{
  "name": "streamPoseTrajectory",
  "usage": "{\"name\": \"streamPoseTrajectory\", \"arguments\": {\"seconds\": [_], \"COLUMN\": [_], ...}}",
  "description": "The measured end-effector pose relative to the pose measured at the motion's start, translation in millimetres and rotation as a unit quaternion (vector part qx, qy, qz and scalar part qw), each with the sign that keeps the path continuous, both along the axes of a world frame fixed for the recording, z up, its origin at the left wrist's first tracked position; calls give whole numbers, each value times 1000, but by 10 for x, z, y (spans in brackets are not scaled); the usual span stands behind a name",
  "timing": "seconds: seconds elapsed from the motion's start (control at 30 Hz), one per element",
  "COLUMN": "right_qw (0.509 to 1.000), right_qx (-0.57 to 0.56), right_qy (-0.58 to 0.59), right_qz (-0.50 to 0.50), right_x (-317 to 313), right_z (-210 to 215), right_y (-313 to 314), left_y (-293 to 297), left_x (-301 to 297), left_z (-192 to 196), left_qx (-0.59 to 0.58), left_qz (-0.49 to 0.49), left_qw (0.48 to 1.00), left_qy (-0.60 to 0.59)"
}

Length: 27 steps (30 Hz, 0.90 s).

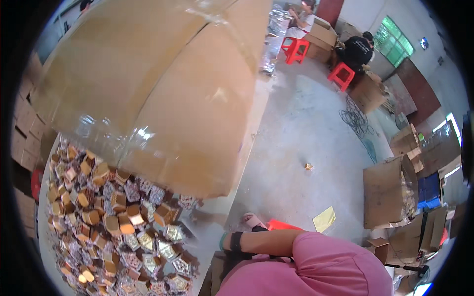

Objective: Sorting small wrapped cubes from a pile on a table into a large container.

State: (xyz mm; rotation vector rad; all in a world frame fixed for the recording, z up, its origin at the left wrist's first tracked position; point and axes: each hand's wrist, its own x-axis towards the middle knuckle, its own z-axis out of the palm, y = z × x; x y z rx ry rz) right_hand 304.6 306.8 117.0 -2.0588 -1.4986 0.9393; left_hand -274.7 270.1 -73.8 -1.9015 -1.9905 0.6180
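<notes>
A pink-sleeved arm reaches left from the lower edge, with a dark band at the wrist; I take it for my right arm. My right hand (pixel 226 241) is at the table's edge, its fingers hidden or too unclear to read. My left hand is out of view. Close by, a large brown cardboard box (pixel 197 128) with shiny clear tape fills the upper left, its lower edge over the pile. Beside it on the table (pixel 205 224) lies a heap of small faceted gold and silver pieces (pixel 118 222), many apparently in clear film.
One gold piece (pixel 308 166) lies on the grey floor, near a yellow sheet (pixel 324 219). An open carton (pixel 385 192) stands at right, and coiled cable (pixel 356 121) lies farther back. Two people sit at the back near red stools (pixel 295 50). Cartons (pixel 27 128) are stacked at far left.
</notes>
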Motion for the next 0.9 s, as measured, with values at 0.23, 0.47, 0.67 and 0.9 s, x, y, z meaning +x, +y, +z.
{"name": "streamPoseTrajectory", "arguments": {"seconds": [0.23, 0.47, 0.67, 0.9], "right_qw": [994, 997, 957, 792], "right_qx": [91, -62, -76, -157], "right_qy": [27, 50, 11, 275], "right_qz": [48, -24, -281, -522], "right_x": [1179, 2949, 4078, 4544], "right_z": [-252, -615, -1200, -1538], "right_y": [-829, -2166, -3699, -4928], "left_y": [-164, -724, -883, -428], "left_x": [2392, 6026, 6854, 6896], "left_z": [-43, 379, 231, 63], "left_qx": [-28, -356, -530, -556], "left_qz": [-134, -194, -109, 56], "left_qw": [921, 758, 709, 731], "left_qy": [-364, -511, -452, -392]}}
